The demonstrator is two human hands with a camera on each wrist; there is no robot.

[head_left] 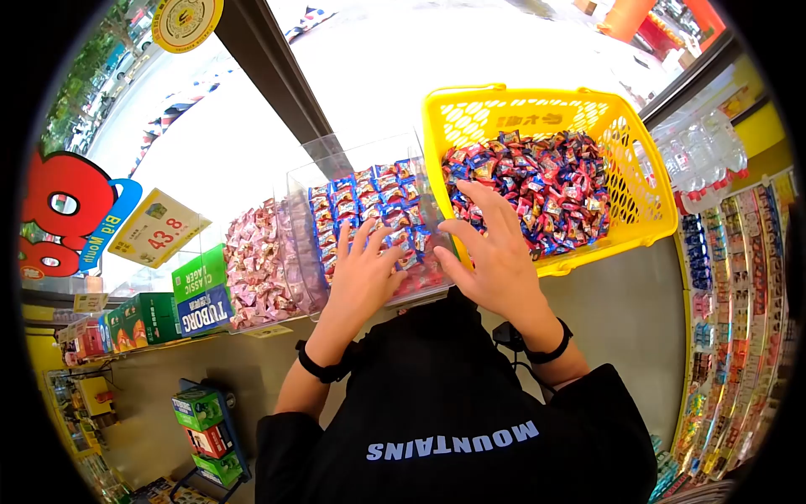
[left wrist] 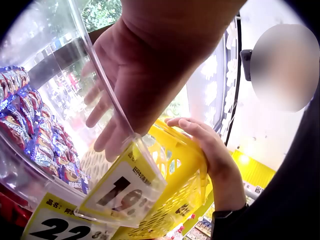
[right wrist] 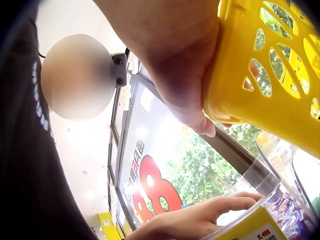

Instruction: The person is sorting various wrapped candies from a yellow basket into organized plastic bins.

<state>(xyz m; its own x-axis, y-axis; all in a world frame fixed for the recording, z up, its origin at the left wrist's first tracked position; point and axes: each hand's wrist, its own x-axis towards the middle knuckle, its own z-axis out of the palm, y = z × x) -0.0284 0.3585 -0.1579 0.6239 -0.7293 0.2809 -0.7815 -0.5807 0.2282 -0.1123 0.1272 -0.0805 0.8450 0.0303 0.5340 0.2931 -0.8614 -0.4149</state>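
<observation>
My left hand [head_left: 361, 269] is over the near part of a clear bin of blue-wrapped candies [head_left: 369, 202], fingers spread and holding nothing. In the left wrist view the left hand [left wrist: 135, 95] is beside the bin's clear wall, above a price card [left wrist: 122, 192]. At the left side of a yellow basket [head_left: 642, 202], my right hand [head_left: 504, 273] straddles the rim, thumb outside and fingers over the inside. Small red and blue wrapped candies [head_left: 537, 189] fill much of the basket. In the right wrist view the right hand [right wrist: 175, 80] grips the basket's corner [right wrist: 222, 100], its fingers partly hidden.
Left of the blue-wrapped candies is a bin of pink-wrapped candies [head_left: 256, 273], then a green Tuborg box [head_left: 201, 290]. Bottled water [head_left: 701, 160] and stocked shelves [head_left: 739, 328] stand to the right. Windows lie beyond the bins; stacked boxes [head_left: 210, 437] stand at lower left.
</observation>
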